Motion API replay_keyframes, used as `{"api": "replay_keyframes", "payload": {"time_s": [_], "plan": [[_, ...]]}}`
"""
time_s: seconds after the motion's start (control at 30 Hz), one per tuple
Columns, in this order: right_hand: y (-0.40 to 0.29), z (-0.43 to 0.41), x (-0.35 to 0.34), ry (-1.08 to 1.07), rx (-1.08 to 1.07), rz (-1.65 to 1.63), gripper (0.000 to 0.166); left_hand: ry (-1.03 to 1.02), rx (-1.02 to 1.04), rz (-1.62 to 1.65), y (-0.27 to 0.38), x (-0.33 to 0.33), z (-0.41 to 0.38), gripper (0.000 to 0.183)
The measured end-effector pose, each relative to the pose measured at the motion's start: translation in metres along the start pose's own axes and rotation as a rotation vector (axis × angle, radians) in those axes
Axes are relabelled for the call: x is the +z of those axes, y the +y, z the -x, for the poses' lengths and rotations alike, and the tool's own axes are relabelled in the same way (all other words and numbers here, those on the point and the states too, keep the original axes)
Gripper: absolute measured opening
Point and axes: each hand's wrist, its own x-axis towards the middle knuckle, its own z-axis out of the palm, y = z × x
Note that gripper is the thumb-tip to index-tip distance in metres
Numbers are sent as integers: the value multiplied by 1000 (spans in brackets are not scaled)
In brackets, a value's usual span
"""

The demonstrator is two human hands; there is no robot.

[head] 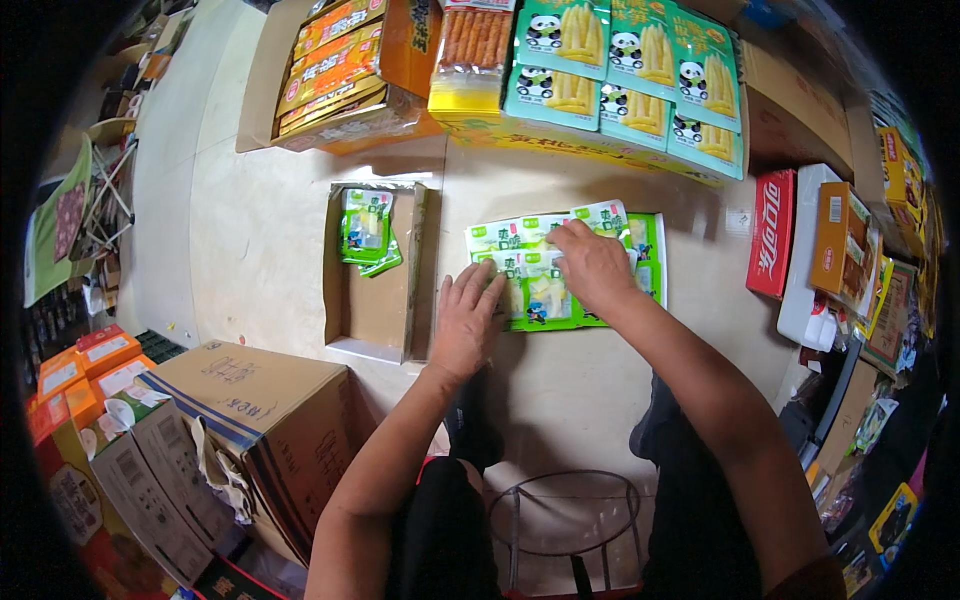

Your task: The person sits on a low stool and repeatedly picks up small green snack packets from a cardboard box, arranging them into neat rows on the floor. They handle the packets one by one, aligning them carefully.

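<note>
Before me on the floor, green-and-white snack packets (550, 289) lie in overlapping rows in a shallow carton (664, 262). My left hand (469, 319) rests at the left edge of these packets, fingers spread. My right hand (596, 266) is over the middle of the rows, its curled fingers touching packets between the upper and lower row. Whether it pinches one is hidden. To the left stands a shallow open cardboard tray (371, 319) with a few similar packets (366, 221) piled in its upper part.
An open carton of orange packets (330, 67) and a yellow box (517, 131) with teal panda-printed packets (634, 64) stand beyond. A large cardboard box (247, 390) is at lower left. At right are a red box (771, 232) and an orange-brown box (829, 236). A round-framed metal stool (562, 476) is below me.
</note>
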Motion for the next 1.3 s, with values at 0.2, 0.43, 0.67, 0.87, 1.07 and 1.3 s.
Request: {"api": "replay_keyframes", "payload": {"time_s": [0.2, 0.43, 0.67, 0.87, 1.07, 1.3], "plan": [[0, -2, -1, -86, 0, -24, 23, -23, -32, -14, 2, -1, -3, 68], [-16, 2, -2, -123, -49, 63, 43, -6, -78, 8, 2, 1, 0, 68], [-14, -2, 4, -99, -81, 78, 27, 17, -168, 23, -1, 0, 8, 62], [-8, -2, 5, -63, -103, 0, 9, 131, -46, 92, 1, -4, 13, 51], [-27, -9, -18, -171, -188, -329, 10, 145, -328, 561, 20, 2, 19, 32], [-16, -30, -10, 64, 77, -286, 13, 258, -718, 1072, -22, 16, 15, 13]]}}
